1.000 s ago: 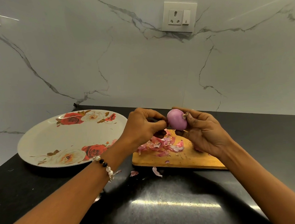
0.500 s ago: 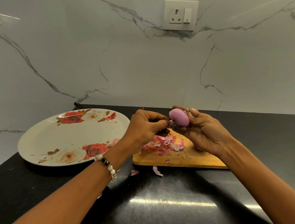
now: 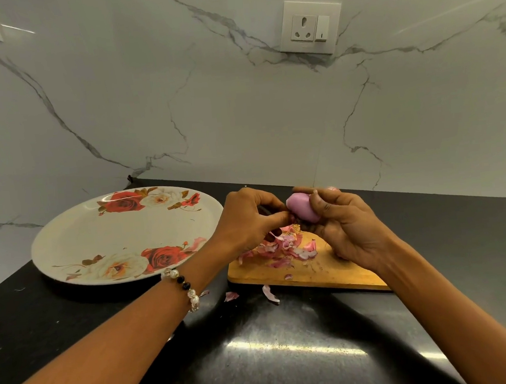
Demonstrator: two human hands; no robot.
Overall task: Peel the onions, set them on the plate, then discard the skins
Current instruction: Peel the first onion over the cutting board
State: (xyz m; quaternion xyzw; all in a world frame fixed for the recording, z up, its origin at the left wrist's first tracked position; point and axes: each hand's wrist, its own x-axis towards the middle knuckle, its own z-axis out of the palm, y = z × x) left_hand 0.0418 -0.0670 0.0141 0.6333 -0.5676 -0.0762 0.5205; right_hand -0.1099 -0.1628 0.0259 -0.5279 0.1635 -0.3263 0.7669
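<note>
black counter (image 3: 289, 355) | plate (image 3: 77, 239) holds no onion | right hand (image 3: 348, 223) grips onion (image 3: 303, 207) | left hand (image 3: 248, 219) fingers pinch skin at its base

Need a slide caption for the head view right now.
Right hand holds peeled onion above cutting board; left hand picks at its base.

Black counter (image 3: 289, 355) in front of me; wooden cutting board (image 3: 312, 273) lies on it. Marble wall (image 3: 240, 117) rises behind counter, w/ white socket & switch (image 3: 310, 27) set high above board.
</note>
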